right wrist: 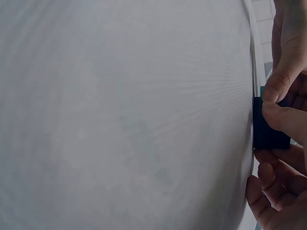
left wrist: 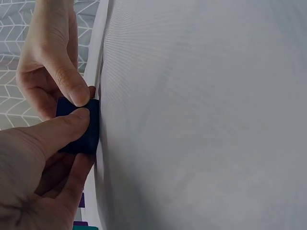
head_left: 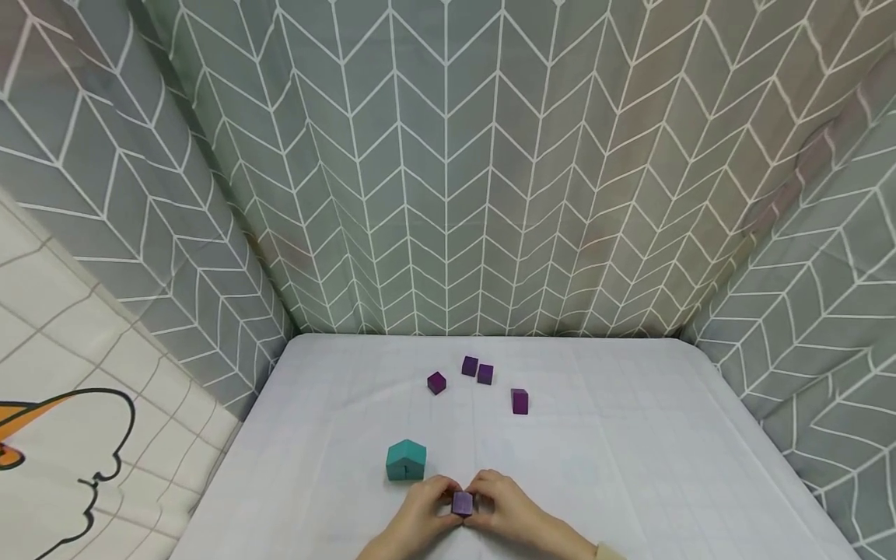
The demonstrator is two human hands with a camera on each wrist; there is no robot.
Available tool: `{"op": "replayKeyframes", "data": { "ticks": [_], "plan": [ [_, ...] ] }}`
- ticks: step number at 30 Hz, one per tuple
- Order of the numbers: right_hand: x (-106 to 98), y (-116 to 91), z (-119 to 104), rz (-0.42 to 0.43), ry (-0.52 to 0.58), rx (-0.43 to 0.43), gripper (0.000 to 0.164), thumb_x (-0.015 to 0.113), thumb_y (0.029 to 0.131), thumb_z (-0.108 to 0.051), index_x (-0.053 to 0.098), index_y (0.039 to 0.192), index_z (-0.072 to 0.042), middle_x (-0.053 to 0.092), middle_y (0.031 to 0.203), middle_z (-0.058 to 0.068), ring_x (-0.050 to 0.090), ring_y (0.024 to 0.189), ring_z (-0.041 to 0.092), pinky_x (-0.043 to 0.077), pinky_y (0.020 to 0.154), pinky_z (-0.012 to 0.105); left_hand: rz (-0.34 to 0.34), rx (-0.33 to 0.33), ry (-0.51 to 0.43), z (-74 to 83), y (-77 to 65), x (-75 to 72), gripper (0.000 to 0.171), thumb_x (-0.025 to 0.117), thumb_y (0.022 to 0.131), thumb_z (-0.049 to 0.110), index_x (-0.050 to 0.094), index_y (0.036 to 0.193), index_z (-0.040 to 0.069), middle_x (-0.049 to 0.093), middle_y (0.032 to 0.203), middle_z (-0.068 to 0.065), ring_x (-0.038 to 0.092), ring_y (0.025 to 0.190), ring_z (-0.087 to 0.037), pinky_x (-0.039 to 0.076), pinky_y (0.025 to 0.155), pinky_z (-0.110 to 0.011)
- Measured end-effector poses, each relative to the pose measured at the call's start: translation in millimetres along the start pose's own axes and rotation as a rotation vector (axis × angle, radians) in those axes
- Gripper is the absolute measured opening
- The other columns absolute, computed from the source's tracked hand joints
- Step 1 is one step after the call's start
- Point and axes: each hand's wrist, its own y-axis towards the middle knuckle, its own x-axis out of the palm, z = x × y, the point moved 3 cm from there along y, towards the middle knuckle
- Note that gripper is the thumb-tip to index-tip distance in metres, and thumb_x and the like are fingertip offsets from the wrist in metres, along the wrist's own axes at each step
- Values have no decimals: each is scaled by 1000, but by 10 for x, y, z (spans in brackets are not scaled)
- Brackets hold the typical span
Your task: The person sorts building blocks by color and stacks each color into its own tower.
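Close to the table's near edge, both hands pinch one small purple block point(head_left: 463, 503), which looks dark blue in the wrist views. My left hand point(head_left: 422, 511) grips its left side between thumb and fingers. From the right, my right hand point(head_left: 509, 512) grips the same block, and the two thumbs meet at its near face. In the left wrist view the thumbs overlap part of the block point(left wrist: 81, 136). The right wrist view shows the block point(right wrist: 268, 127) standing on the cloth. A teal house-shaped piece point(head_left: 406, 460) with a seam down its front stands just beyond my left hand.
Farther back on the white-covered table point(head_left: 616, 451) lie a magenta-purple cube point(head_left: 437, 383), two dark purple cubes point(head_left: 470, 365) side by side, and a taller purple block point(head_left: 520, 401). A grey patterned curtain point(head_left: 448, 171) hangs behind the table and along its sides.
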Motion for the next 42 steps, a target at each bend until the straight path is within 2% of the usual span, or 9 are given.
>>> {"op": "replayKeyframes", "data": {
  "ticks": [10,18,19,24,27,30,34,39,42],
  "plan": [
    [11,-9,1,-51,9,48,19,68,79,-27,61,91,-14,55,87,-11,49,76,0,43,66,11,-102,-147,58,34,38,5,24,71,76,19,58,96,13,56,90,11,55,85,-1,49,71,-18],
    [32,19,-16,-49,-7,43,19,69,78,-28,62,90,-14,55,86,-11,49,76,1,43,65,10,-134,-206,44,19,29,-27,25,72,75,18,58,96,14,56,91,11,54,85,-1,49,71,-18],
    [27,20,-16,-58,-11,43,19,68,79,-28,62,90,-15,55,86,-12,49,76,0,42,66,10,-134,-210,46,14,25,-29,25,71,75,19,58,96,15,56,90,12,54,85,0,49,71,-18],
    [-103,79,-28,-87,-3,31,28,65,81,-32,62,97,-10,57,91,-6,51,79,5,46,67,15,-104,-125,50,17,10,-18,24,67,79,27,58,97,15,57,92,11,54,84,0,49,70,-19],
    [-272,192,-19,-45,-10,32,33,65,80,-33,63,98,-6,58,91,1,54,78,12,49,67,20,-109,-116,38,8,20,-8,24,68,78,26,58,97,14,58,92,10,54,84,-1,49,70,-18],
    [-459,358,26,37,-31,46,31,67,79,-31,63,98,-7,59,90,4,55,77,18,50,65,25,-135,-176,23,4,31,-12,26,71,76,21,58,97,14,57,92,10,55,84,-1,49,69,-17],
    [-703,604,153,136,-90,80,31,68,78,-31,64,99,-9,60,90,2,53,75,16,49,62,26,-164,-250,-3,7,62,5,28,73,73,18,58,97,13,56,91,10,55,83,-1,49,70,-17],
    [-905,931,363,205,-157,138,30,70,76,-29,65,98,-7,60,90,4,52,76,15,47,62,25,-172,-262,-4,1,67,16,27,72,74,18,58,96,14,56,91,12,53,82,1,49,70,-17],
    [-923,1135,465,228,-169,159,31,70,76,-28,66,97,-6,58,88,3,52,75,15,46,63,25,-169,-267,-5,-3,58,10,27,72,74,17,58,96,14,56,91,11,53,82,1,49,70,-17]
  ]
}}
